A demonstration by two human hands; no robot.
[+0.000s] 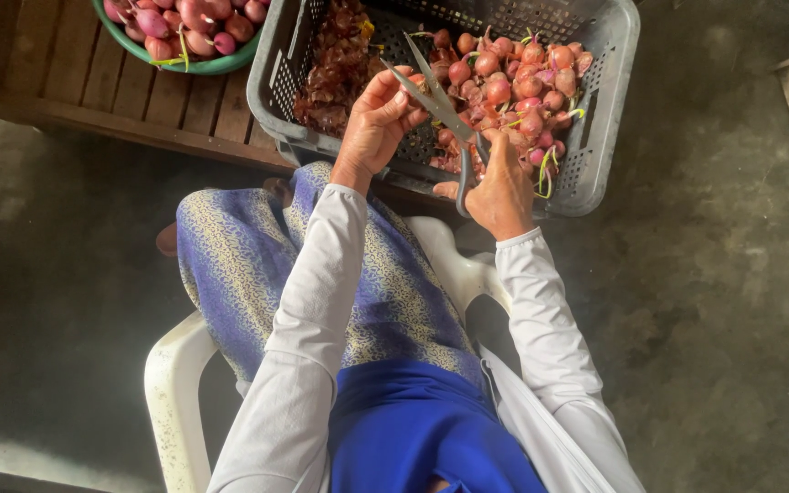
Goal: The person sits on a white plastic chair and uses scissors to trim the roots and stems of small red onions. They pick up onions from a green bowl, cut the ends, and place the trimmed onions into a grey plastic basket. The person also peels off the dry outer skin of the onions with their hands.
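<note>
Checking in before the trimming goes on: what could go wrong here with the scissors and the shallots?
1. The scissors stand open right beside the left hand, which holds a shallot; a fingertip could get nicked.
2. The right hand works over the grey crate, so cut pieces may fall among the untrimmed shallots.

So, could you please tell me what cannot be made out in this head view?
- What the left hand holds: hidden by its curled fingers.
- Scissors handle: covered by the right hand.
- Green bowl: cut off by the top edge.
- Grey crate floor: buried under shallots.
</note>
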